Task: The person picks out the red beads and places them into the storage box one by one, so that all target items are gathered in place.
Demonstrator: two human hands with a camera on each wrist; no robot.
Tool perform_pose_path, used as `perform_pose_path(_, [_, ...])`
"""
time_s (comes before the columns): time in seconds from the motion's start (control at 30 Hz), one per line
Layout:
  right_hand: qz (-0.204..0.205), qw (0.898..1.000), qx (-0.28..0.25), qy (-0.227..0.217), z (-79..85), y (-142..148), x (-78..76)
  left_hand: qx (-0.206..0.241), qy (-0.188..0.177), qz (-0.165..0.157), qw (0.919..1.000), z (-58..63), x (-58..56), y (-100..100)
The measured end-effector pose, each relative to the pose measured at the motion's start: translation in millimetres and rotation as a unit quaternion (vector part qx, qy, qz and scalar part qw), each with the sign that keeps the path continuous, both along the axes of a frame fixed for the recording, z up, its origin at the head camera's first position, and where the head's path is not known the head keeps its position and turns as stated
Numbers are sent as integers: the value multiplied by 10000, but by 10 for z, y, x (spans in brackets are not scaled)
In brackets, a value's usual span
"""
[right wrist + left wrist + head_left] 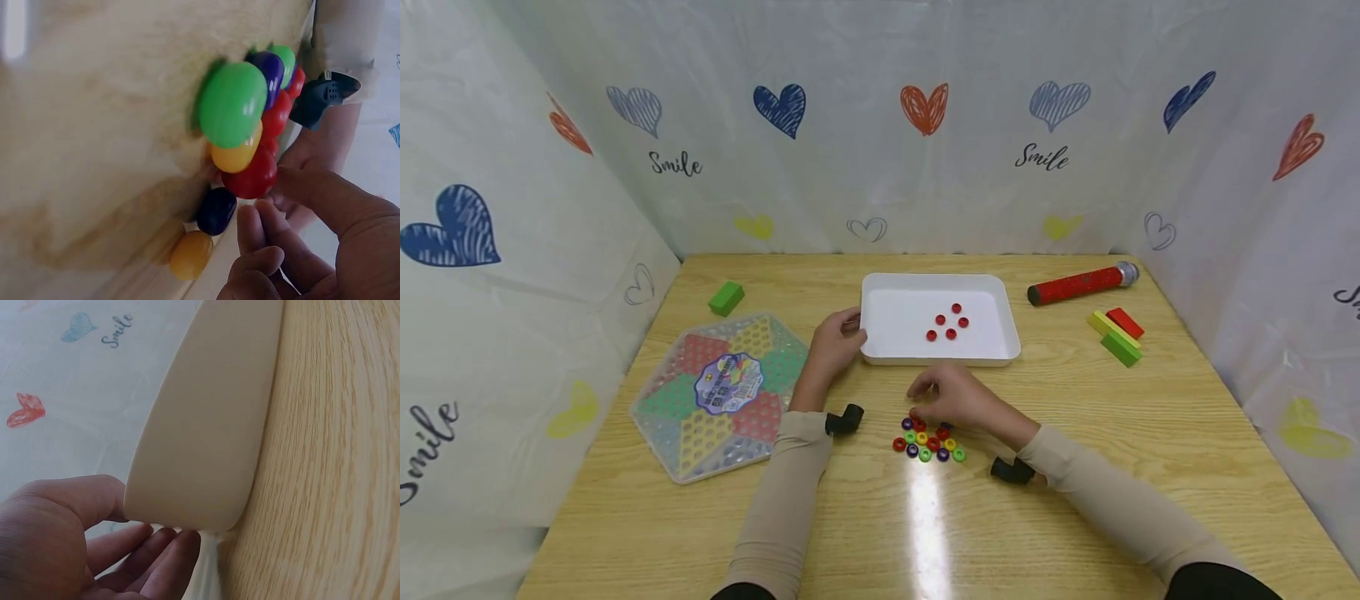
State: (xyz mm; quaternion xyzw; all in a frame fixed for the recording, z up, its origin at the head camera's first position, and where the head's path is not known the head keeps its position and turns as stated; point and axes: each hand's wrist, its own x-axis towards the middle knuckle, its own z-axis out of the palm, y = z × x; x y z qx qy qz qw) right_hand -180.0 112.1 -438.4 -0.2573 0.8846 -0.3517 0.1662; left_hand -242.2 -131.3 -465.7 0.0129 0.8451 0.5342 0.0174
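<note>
My left hand point(835, 346) holds the left side of a white tray point(880, 321). In the left wrist view its thumb and fingertips are at the corner of the tray's outer wall point(200, 425). Several red beads lie inside the tray, toward its right. My right hand point(958, 396) is bent over a small cluster of beads in front of the tray, thumb and fingers apart. A red bead point(913, 412) shows right at the thumb tip. In the right wrist view another red bead point(250, 178) lies close by the fingers, beside a yellow bead point(234, 153) and a green bead point(234, 103).
A hexagonal game board point(670, 408) with coloured pegs lies at the left, a green block point(726, 298) behind it. At the back right is a red tube point(1078, 285). Yellow, red and green blocks point(1122, 350) lie nearer. Printed curtains surround the wooden table point(865, 533).
</note>
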Motion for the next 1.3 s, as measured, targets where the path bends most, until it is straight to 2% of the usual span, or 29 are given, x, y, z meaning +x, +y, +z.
perform_pose_path(0.3, [36,9997,-33,-246,-53,-22,42,49,-4,-6,10000,21,7,-9])
perform_pose_path(0.43, [102,9997,-77,-210,-64,-24,46,32,59,-16,10000,27,11,-10])
perform_pose_path(0.67, [119,9998,-20,-167,0,-30,34,-3,74,-6,10000,4,-2,-2])
perform_pose_path(1.03, [244,9973,-65,694,262,-18,-111,4,36,43,10000,-11,-11,-1])
perform_pose_path(1.3, [246,9968,-38,760,362,-24,-277,-7,-15,38,10000,-16,2,7])
